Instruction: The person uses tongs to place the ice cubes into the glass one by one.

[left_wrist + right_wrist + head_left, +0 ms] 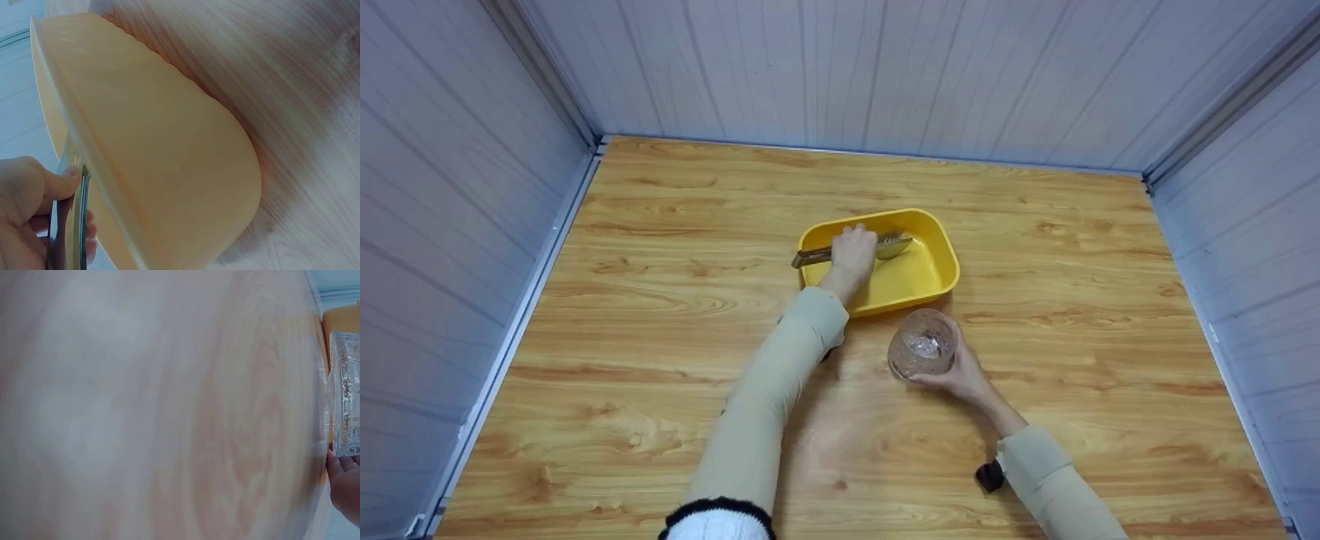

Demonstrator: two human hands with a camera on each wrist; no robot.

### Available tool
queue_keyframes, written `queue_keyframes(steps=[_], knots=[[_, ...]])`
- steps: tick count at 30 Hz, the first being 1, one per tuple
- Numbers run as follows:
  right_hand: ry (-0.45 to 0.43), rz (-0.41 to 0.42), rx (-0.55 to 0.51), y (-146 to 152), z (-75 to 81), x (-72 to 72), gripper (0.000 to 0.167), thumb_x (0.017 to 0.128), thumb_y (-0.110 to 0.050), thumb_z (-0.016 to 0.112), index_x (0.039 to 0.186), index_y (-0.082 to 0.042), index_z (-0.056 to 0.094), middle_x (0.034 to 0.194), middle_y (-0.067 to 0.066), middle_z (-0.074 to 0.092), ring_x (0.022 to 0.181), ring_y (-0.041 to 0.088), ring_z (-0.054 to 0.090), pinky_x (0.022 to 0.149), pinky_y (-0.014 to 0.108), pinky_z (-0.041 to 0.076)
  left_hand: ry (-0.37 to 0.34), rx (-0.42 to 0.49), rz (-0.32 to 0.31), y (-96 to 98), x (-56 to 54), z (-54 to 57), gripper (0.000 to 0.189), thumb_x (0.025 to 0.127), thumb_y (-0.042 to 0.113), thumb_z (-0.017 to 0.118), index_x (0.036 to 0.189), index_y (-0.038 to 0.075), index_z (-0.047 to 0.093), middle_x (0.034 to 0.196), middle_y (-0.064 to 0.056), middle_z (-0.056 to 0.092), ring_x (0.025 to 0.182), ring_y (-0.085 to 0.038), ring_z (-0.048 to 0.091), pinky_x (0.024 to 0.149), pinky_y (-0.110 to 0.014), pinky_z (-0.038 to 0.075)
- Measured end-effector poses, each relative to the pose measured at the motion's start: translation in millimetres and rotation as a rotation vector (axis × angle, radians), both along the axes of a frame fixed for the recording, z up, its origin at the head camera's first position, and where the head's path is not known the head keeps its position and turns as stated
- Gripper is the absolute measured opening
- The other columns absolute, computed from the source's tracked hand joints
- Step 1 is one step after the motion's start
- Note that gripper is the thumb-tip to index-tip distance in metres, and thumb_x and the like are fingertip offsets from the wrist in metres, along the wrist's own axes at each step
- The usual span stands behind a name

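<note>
A bundle of cutlery (814,257) is gripped in my left hand (853,255), over the yellow plastic basin (915,289). Its handles stick out past the basin's left rim, and a spoon-like end and fork-like tines point right inside. The left wrist view shows thumb and fingers pinching the shiny handles (72,236) beside the basin wall (152,129). Nearer to me, just in front of the basin, my right hand (966,371) holds a clear patterned glass (922,345), thumb and fingers round its side. The glass (346,394) shows at the right wrist view's edge.
The wood-grain tabletop (675,300) spreads around the basin. Pale panel walls (840,75) rise at the back and on both sides. A small black object (990,476) sits at the right sleeve's cuff.
</note>
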State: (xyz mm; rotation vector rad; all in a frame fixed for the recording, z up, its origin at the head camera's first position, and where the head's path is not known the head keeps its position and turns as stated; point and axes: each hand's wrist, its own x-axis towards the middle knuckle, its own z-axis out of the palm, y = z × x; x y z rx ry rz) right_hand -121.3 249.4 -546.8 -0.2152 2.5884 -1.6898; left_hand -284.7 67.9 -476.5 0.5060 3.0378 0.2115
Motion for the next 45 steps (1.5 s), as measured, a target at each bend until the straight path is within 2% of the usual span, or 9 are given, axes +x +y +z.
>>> queue_keyframes(steps=[4,10,14,20,29,33,36,40,45], knots=[[0.008,0.000,0.002,4.1,-10.8,-2.6,0.100,0.053,-0.016,0.085,0.133,-0.004,0.025,0.128,0.016,0.041,0.119,0.027,0.037,0.100,0.043,0.024,-0.004,0.001,-0.001,0.6,-0.6,0.1,0.029,0.091,0.005,0.041,0.098,0.011,0.068,0.096,-0.009,0.059,0.090,-0.026,0.055,0.069,-0.041,0.048],[0.015,0.004,-0.029,4.9,-11.5,-3.0,0.102,0.052,-0.018,0.085,0.134,-0.007,0.026,0.129,0.015,0.041,0.119,0.026,0.037,0.100,0.042,0.024,0.007,-0.003,-0.004,1.2,-0.5,1.7,0.029,0.092,0.005,0.041,0.098,0.011,0.068,0.094,-0.009,0.060,0.089,-0.027,0.055,0.068,-0.041,0.048],[0.005,0.003,-0.005,2.3,-4.9,-1.0,0.102,0.053,-0.013,0.084,0.134,-0.003,0.024,0.128,0.018,0.040,0.118,0.029,0.037,0.099,0.044,0.024,0.014,-0.009,-0.008,0.6,0.2,1.8,0.029,0.092,0.005,0.040,0.098,0.011,0.067,0.093,-0.008,0.060,0.089,-0.026,0.056,0.068,-0.040,0.048],[0.028,0.019,-0.056,-5.6,14.3,4.9,0.097,0.055,-0.003,0.082,0.132,0.004,0.024,0.126,0.026,0.039,0.117,0.037,0.035,0.098,0.049,0.023,0.027,-0.001,-0.025,-1.1,1.8,1.4,0.027,0.092,0.005,0.041,0.097,0.009,0.067,0.093,-0.009,0.060,0.088,-0.026,0.056,0.069,-0.039,0.049],[0.003,0.002,-0.060,3.8,-11.6,-1.5,0.101,0.053,-0.013,0.085,0.134,-0.007,0.025,0.129,0.014,0.040,0.119,0.025,0.036,0.100,0.040,0.024,0.025,0.000,-0.022,-3.3,1.6,1.5,0.026,0.091,0.003,0.042,0.095,0.008,0.067,0.092,-0.010,0.060,0.087,-0.026,0.057,0.068,-0.038,0.049],[0.003,0.021,-0.057,-1.2,4.8,2.4,0.099,0.055,-0.008,0.083,0.134,-0.001,0.024,0.128,0.020,0.039,0.119,0.031,0.036,0.100,0.042,0.024,0.017,0.007,-0.031,-5.4,1.6,1.8,0.026,0.091,0.002,0.041,0.096,0.008,0.066,0.093,-0.010,0.059,0.087,-0.027,0.057,0.069,-0.038,0.049],[-0.009,0.022,-0.060,-2.4,8.4,3.0,0.099,0.055,-0.003,0.082,0.134,0.001,0.023,0.129,0.023,0.038,0.119,0.032,0.035,0.100,0.042,0.023,0.018,0.012,-0.031,-6.8,1.5,1.7,0.027,0.091,0.003,0.040,0.097,0.007,0.066,0.093,-0.011,0.060,0.087,-0.027,0.057,0.069,-0.039,0.049],[-0.002,0.003,-0.057,3.6,-10.3,-1.4,0.102,0.052,-0.010,0.085,0.135,-0.005,0.025,0.129,0.018,0.040,0.119,0.027,0.036,0.100,0.041,0.023,0.026,0.014,-0.022,-7.2,2.2,2.8,0.026,0.091,0.003,0.041,0.096,0.007,0.067,0.092,-0.010,0.060,0.086,-0.026,0.057,0.069,-0.038,0.049],[0.038,0.003,-0.025,4.6,-13.8,-1.8,0.101,0.052,-0.016,0.085,0.133,-0.004,0.026,0.127,0.017,0.042,0.117,0.028,0.038,0.099,0.043,0.025,0.067,0.044,-0.024,-8.1,4.7,5.0,0.025,0.090,0.001,0.043,0.093,0.006,0.067,0.089,-0.010,0.060,0.083,-0.027,0.058,0.067,-0.038,0.049]])
